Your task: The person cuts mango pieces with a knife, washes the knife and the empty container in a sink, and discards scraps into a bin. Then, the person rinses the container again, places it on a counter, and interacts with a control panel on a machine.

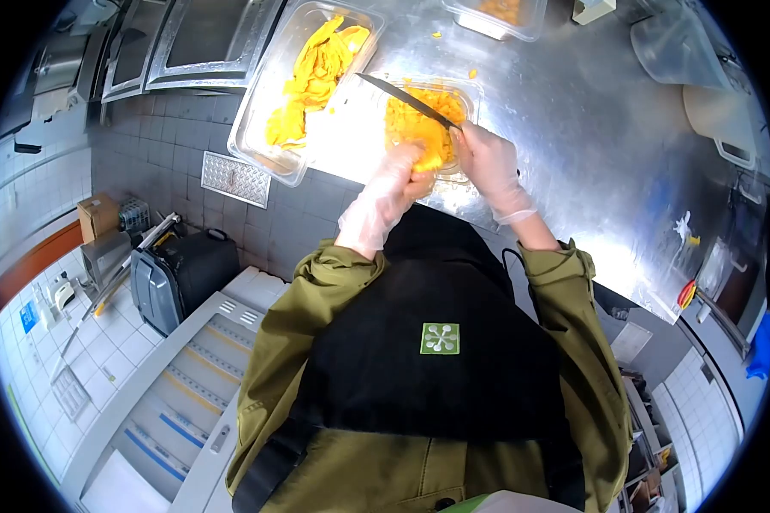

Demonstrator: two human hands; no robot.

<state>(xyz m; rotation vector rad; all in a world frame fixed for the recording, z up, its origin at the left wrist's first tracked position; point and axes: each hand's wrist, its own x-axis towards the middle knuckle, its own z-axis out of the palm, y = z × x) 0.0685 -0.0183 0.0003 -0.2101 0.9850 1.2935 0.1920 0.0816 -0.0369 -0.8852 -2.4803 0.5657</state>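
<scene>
My left hand, in a clear plastic glove, is closed around a soft yellow piece of mango. My right hand, gloved too, grips a knife by its handle, which the fingers hide. The dark blade slants up and left, over a clear plastic container holding cut mango pieces. Both hands are at the near side of this container. Left of it, a long clear tray holds yellow mango skins.
The steel worktable carries another clear container with orange pieces at the far edge. Translucent jugs stand at the right. Below left are a dark wheeled case, a cardboard box and a white cabinet.
</scene>
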